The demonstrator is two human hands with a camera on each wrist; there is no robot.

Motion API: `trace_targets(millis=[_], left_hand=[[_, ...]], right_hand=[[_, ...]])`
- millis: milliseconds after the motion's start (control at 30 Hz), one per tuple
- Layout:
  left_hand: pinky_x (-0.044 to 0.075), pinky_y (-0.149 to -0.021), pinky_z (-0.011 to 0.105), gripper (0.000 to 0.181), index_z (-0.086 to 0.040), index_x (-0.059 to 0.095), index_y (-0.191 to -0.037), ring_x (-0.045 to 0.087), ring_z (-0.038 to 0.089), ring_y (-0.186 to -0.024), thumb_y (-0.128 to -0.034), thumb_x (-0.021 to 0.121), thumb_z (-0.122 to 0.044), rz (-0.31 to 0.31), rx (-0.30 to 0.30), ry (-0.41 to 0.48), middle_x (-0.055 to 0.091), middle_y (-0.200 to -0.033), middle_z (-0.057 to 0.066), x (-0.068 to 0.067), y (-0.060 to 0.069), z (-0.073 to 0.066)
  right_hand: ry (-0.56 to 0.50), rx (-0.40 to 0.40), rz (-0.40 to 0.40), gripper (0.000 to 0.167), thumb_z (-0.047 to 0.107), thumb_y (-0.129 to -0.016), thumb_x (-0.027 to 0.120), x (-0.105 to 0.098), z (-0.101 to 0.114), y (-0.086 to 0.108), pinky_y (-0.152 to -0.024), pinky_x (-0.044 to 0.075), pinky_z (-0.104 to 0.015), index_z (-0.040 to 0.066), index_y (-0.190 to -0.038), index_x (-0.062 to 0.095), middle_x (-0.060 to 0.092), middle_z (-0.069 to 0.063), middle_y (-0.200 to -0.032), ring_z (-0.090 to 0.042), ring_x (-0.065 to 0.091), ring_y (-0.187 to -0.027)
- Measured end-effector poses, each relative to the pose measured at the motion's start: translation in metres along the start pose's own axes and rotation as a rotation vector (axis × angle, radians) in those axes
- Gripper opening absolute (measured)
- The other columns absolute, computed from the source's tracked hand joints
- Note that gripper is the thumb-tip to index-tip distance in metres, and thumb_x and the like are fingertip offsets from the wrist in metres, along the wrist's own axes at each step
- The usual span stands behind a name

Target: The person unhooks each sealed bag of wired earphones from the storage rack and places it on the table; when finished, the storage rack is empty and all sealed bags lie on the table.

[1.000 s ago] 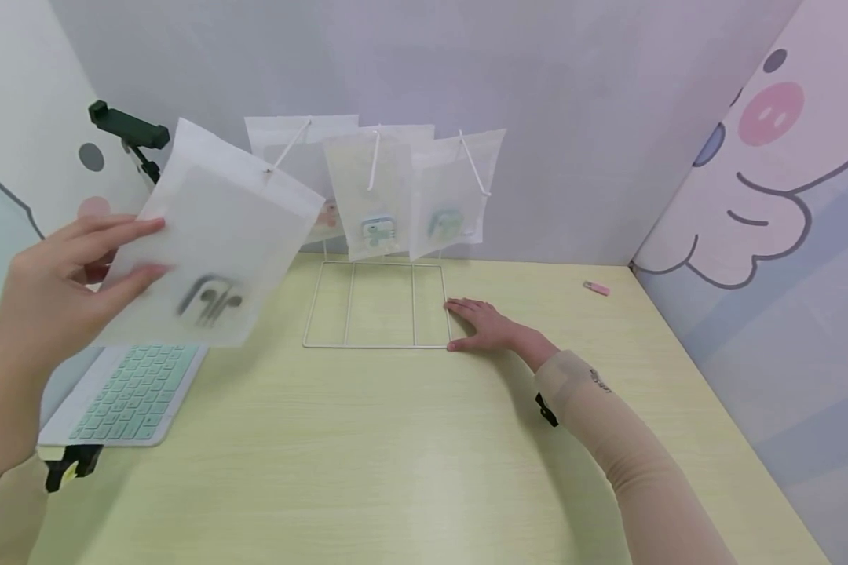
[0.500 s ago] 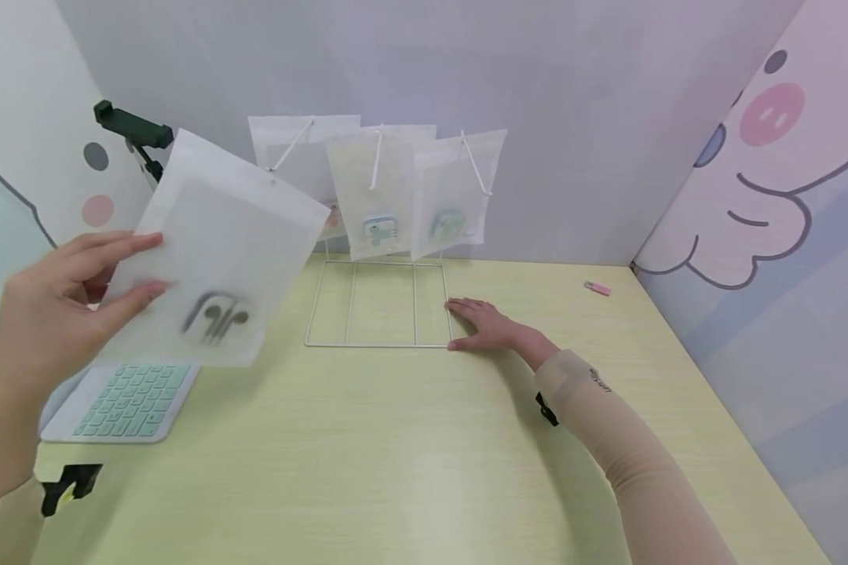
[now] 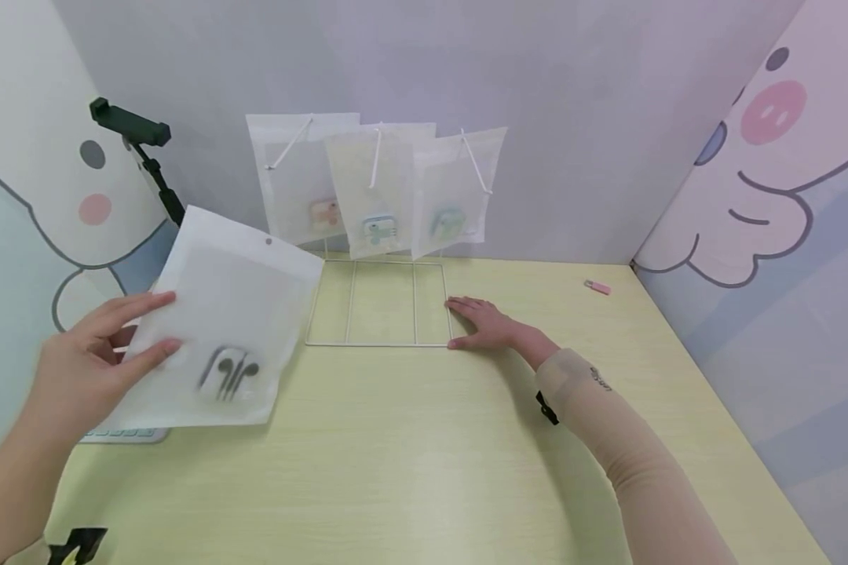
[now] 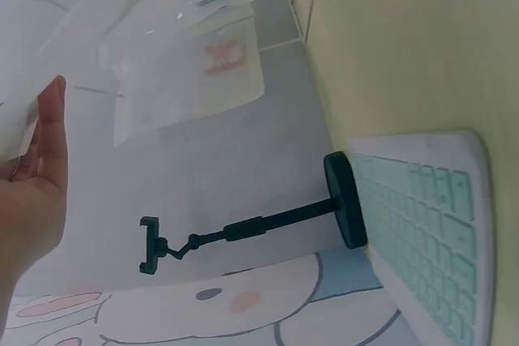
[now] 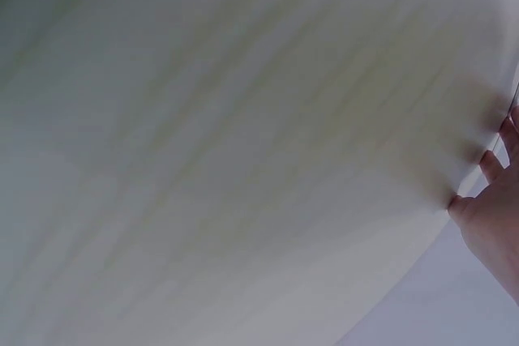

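My left hand [image 3: 99, 361] pinches the left edge of a translucent white bag [image 3: 233, 290] between thumb and fingers; dark-tipped earphones [image 3: 232, 373] show through its lower part, and a small hole is near its top edge. The bag is off the hooks, in front of the white wire rack [image 3: 378, 344]. Three other bags hang on the rack's hooks: the left with an orange item [image 3: 324, 212], the middle with a blue one [image 3: 380, 229], the right with a green one [image 3: 448, 223]. My right hand [image 3: 487, 323] rests on the table with fingertips at the rack base's right side.
A keyboard [image 4: 430, 224] lies at the left, mostly covered by the held bag in the head view. Behind it stands a black phone stand [image 4: 276, 220]. A small pink item [image 3: 597, 287] lies at the back right of the table.
My left hand has lowered the earphone bag away from the left hook, uncovering the hook's tip and more of the left hanging bag. My right hand has stayed in place.
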State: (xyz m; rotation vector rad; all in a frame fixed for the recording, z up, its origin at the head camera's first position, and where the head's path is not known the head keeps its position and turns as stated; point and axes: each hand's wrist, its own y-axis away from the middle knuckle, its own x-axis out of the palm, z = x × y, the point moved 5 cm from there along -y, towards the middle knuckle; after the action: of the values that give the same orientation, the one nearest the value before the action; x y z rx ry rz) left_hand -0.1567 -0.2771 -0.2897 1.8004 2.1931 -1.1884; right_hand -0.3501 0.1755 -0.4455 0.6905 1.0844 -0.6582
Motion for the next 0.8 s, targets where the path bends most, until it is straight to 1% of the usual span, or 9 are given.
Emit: trace_targets(millis=[100,200,333,500,533,600,667,733,800], left_hand=[[0.045,-0.046,0.011,0.058,-0.006,0.062,-0.125,0.061,-0.012,-0.067,-0.0714,0.074,0.013,0.037,-0.062,0.023,0.059,-0.111,-0.022,0.007,0.011,0.008],[0.043,-0.046,0.012,0.057,-0.011,0.062,-0.126,0.059,-0.011,-0.065,-0.073,0.077,0.006,0.057,-0.116,-0.016,0.058,-0.108,-0.029,0.012,0.021,0.014],[0.041,-0.047,0.014,0.055,-0.022,0.061,-0.128,0.054,-0.011,-0.067,-0.077,0.079,-0.013,0.098,-0.25,-0.088,0.052,-0.106,-0.036,0.016,0.033,0.025],[0.039,-0.047,0.021,0.058,-0.03,0.055,-0.133,0.051,-0.008,-0.074,-0.0797,0.076,-0.033,0.191,-0.433,-0.113,0.048,-0.125,-0.013,0.022,0.046,0.045],[0.038,-0.046,0.023,0.059,-0.03,0.054,-0.134,0.05,-0.007,-0.073,-0.08,0.075,-0.035,0.211,-0.451,-0.116,0.048,-0.124,-0.008,0.024,0.047,0.047],[0.034,-0.044,0.026,0.06,-0.031,0.051,-0.136,0.046,-0.004,-0.064,-0.0806,0.074,-0.038,0.257,-0.484,-0.12,0.054,-0.104,0.0,0.028,0.051,0.052],[0.032,-0.044,0.028,0.062,-0.029,0.049,-0.138,0.043,0.0,-0.058,-0.0813,0.073,-0.04,0.298,-0.497,-0.127,0.054,-0.091,-0.004,0.031,0.053,0.056],[0.03,-0.043,0.03,0.065,-0.025,0.048,-0.139,0.038,0.005,-0.052,-0.0815,0.072,-0.041,0.329,-0.497,-0.148,0.044,-0.073,-0.006,0.034,0.056,0.059],[0.031,-0.045,0.028,0.066,-0.021,0.047,-0.14,0.039,0.007,-0.055,-0.0818,0.072,-0.041,0.35,-0.474,-0.185,0.05,-0.079,-0.002,0.036,0.057,0.061]], right_hand=[[-0.001,0.001,0.003,0.089,0.053,-0.086,0.062,0.0,0.001,0.0,-0.115,0.008,-0.051,0.013,-0.152,0.018,0.016,-0.009,-0.158,-0.031,0.012,-0.145],[-0.004,-0.004,-0.001,0.089,0.052,-0.085,0.062,-0.001,0.002,0.0,-0.115,0.008,-0.052,0.012,-0.152,0.019,0.017,-0.009,-0.157,-0.031,0.013,-0.144],[-0.004,-0.007,-0.001,0.089,0.052,-0.085,0.062,-0.002,0.003,0.0,-0.115,0.008,-0.052,0.012,-0.152,0.019,0.017,-0.01,-0.157,-0.032,0.013,-0.144],[-0.005,-0.006,0.0,0.088,0.051,-0.085,0.063,-0.004,0.004,0.0,-0.115,0.008,-0.052,0.012,-0.151,0.02,0.018,-0.01,-0.157,-0.032,0.013,-0.144],[-0.004,-0.007,-0.002,0.088,0.051,-0.086,0.063,-0.004,0.005,0.0,-0.115,0.009,-0.052,0.011,-0.151,0.02,0.018,-0.01,-0.157,-0.032,0.014,-0.144],[-0.005,-0.007,-0.007,0.088,0.051,-0.085,0.063,-0.005,0.006,0.001,-0.115,0.009,-0.052,0.011,-0.151,0.021,0.018,-0.01,-0.157,-0.032,0.014,-0.144],[-0.003,-0.007,-0.008,0.088,0.051,-0.085,0.063,-0.005,0.006,0.001,-0.115,0.009,-0.052,0.011,-0.151,0.021,0.018,-0.01,-0.157,-0.032,0.014,-0.144],[-0.002,-0.009,-0.008,0.088,0.051,-0.085,0.063,-0.005,0.007,0.002,-0.115,0.009,-0.052,0.01,-0.151,0.021,0.018,-0.011,-0.157,-0.032,0.014,-0.144],[0.001,-0.011,-0.009,0.088,0.051,-0.085,0.063,-0.005,0.007,0.002,-0.115,0.009,-0.052,0.01,-0.151,0.021,0.018,-0.011,-0.157,-0.032,0.014,-0.144]])
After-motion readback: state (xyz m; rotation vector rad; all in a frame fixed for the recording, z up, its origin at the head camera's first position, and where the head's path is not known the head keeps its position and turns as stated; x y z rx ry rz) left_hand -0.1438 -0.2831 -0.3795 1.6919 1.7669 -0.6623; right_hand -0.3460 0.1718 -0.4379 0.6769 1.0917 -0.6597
